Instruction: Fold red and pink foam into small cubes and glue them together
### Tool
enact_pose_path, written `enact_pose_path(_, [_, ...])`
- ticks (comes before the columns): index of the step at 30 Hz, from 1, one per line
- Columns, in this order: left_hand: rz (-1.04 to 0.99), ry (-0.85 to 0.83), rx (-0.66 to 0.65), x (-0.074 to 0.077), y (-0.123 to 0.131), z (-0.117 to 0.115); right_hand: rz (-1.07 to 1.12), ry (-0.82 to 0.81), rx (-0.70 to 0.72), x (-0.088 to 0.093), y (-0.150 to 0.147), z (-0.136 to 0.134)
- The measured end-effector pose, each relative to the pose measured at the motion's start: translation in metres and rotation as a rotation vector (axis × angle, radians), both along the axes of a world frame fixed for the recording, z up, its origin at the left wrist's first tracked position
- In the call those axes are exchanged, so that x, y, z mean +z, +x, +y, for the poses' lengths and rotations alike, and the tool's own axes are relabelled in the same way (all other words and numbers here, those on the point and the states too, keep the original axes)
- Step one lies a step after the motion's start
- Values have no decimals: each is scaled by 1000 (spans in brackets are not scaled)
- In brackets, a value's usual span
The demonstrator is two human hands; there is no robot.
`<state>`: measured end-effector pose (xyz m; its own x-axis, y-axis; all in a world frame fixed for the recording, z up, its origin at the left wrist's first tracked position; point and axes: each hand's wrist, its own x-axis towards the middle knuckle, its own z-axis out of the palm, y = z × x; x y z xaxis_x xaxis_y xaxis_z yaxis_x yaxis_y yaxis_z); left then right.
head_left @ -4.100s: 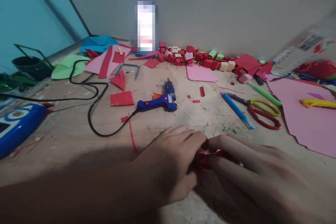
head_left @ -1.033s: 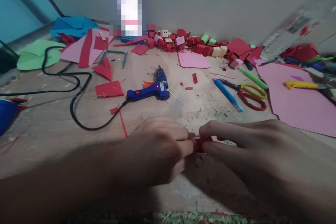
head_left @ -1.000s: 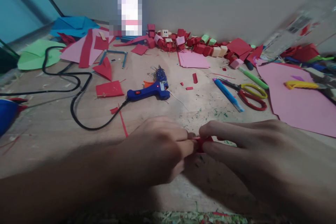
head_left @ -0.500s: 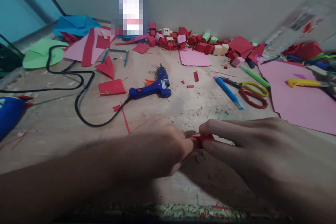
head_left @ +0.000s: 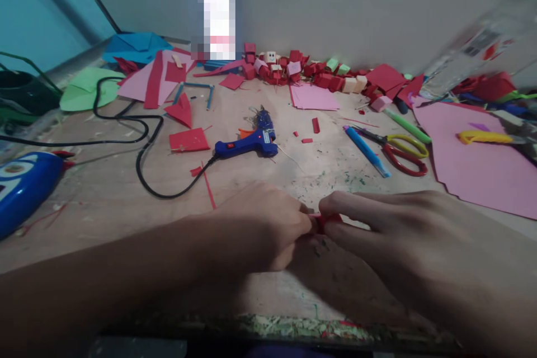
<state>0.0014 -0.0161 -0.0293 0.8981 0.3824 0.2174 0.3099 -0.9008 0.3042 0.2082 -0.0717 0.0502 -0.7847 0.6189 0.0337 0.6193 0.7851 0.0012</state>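
Between my hands, just above the front of the table, is a small piece of red paper (head_left: 322, 224), mostly hidden by fingers. My left hand (head_left: 268, 226) pinches its left side with curled fingers. My right hand (head_left: 398, 229) grips the other side between thumb and forefinger. Beyond them lies a blue hot glue gun (head_left: 247, 142), its small red light lit, with a black cord (head_left: 146, 173) curving off to the left. Tiny red paper scraps (head_left: 307, 140) rest right of the glue gun. Scissors (head_left: 394, 148) with yellow and red handles lie beside a blue pen (head_left: 367, 151).
Folded red paper cubes (head_left: 323, 79) line the wall behind. Pink paper sheets (head_left: 482, 168) and a yellow-handled cutter (head_left: 486, 137) lie at the right, near a tilted clear bottle (head_left: 461, 61). At the left are a blue object (head_left: 29, 190) and green paper (head_left: 90, 86).
The view has shifted slightly, so things on the left sit farther right. Both hands keep their hold on the red paper; the left hand has turned a little.
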Motion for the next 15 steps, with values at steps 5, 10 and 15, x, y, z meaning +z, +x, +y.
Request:
enact_pose_path(5, [-178, -177, -6, 1, -3, 2, 46, -71, 7, 5, 5, 5])
enact_pose_path(10, [-117, -287, 138, 10, -3, -4, 79, -74, -43, 2, 11, 9])
enact_pose_path(15, [-156, -352, 310, 7, 3, -3, 167, -172, -8, -9, 17, 12])
